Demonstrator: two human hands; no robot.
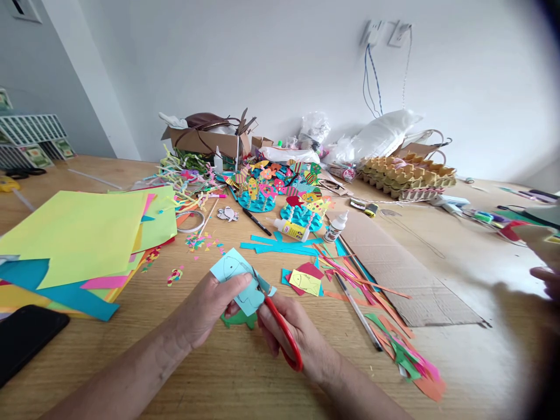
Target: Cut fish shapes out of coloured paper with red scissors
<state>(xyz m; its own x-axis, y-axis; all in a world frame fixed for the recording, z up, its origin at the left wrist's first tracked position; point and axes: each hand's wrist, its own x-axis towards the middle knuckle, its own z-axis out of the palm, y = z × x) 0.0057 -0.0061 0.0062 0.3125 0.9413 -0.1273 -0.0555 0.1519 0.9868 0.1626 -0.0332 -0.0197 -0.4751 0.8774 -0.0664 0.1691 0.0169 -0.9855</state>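
Note:
My left hand (209,306) pinches a light blue paper (234,269) with a fish outline drawn on it, the thumb lying on top. Red-handled scissors (284,332) are in my right hand (291,329), their blades at the paper's right side, where a strip stands partly apart. Under the paper, a green cut-out (240,319) lies on the table, partly hidden. Right of the hands, a small yellow paper with a drawn fish (305,282) rests on red and blue pieces.
Coloured sheets (83,227) and a black phone (28,338) lie left. Glue bottles (336,227), blue bases with paper fish (256,199) and a marker (257,223) stand or lie ahead. Right are paper strips, a pen (359,312), cardboard (394,262) and another person's hand (545,251).

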